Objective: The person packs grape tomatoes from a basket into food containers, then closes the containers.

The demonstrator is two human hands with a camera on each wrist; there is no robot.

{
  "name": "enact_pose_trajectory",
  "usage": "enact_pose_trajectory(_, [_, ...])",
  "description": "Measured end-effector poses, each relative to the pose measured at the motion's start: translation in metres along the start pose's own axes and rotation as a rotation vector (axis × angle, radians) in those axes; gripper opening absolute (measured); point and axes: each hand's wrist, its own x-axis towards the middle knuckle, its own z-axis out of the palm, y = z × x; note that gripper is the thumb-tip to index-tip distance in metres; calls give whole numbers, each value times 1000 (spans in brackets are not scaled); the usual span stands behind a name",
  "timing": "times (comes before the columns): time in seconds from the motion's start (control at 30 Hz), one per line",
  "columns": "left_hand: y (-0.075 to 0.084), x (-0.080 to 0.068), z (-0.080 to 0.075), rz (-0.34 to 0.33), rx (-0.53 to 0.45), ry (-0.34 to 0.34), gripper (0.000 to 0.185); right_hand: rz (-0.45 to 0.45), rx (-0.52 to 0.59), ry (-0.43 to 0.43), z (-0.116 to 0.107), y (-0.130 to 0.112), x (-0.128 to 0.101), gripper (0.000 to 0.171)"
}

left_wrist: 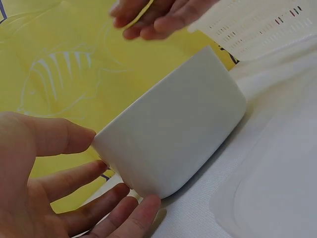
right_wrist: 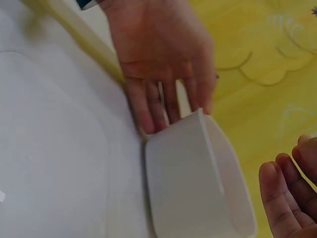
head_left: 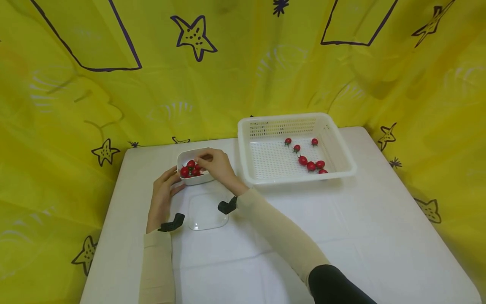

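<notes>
As these tomatoes (head_left: 184, 172) look slippery, their sides suit my slightly parted right fingers (right_wrist: 272, 183), my left fingers (left_wrist: 74, 180) spread against the box (left_wrist: 173, 124) near the surface's (head_left: 303, 236) far edge.

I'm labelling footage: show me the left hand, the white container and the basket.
Left hand (head_left: 162, 191), head view: back of hand.
White container (left_wrist: 173, 124), left wrist view: outer wall.
Basket (head_left: 267, 160), head view: bare floor.

Bowl (head_left: 197, 180) left of the basket (head_left: 265, 164)

The left hand (left_wrist: 44, 193) touches one end of a white container (left_wrist: 168, 124) – the right hand (left_wrist: 168, 17) above, apart from it
</notes>
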Motion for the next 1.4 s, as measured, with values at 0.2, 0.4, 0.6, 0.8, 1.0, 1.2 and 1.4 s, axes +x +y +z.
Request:
enact_pose_trajectory(0.2, [1,1,1,-24,-9,5,53,-7,111,32,-26,-6,-10,23])
enact_pose_trajectory(0.4, [1,-1,2,-28,1,14,54,7,204,117,-50,-9,-20,19])
enact_pose_trajectory(0.6, [0,-2,2,-36,-3,22,52,37,239,176,-72,-7,-35,18])
enact_pose_trajectory(0.8, [1,-1,2,-38,-3,21,51,74,224,207,-98,3,-49,22])
enact_pose_trajectory(1.0, [1,0,1,-38,-4,22,53,98,134,228,-131,13,-58,26])
enact_pose_trajectory(1.2, [2,-2,0,-44,-14,23,53,188,-45,184,-168,17,-69,28])
enact_pose_trajectory(1.4, [3,-3,1,-53,-18,18,55,253,-267,125,-211,24,-77,31])
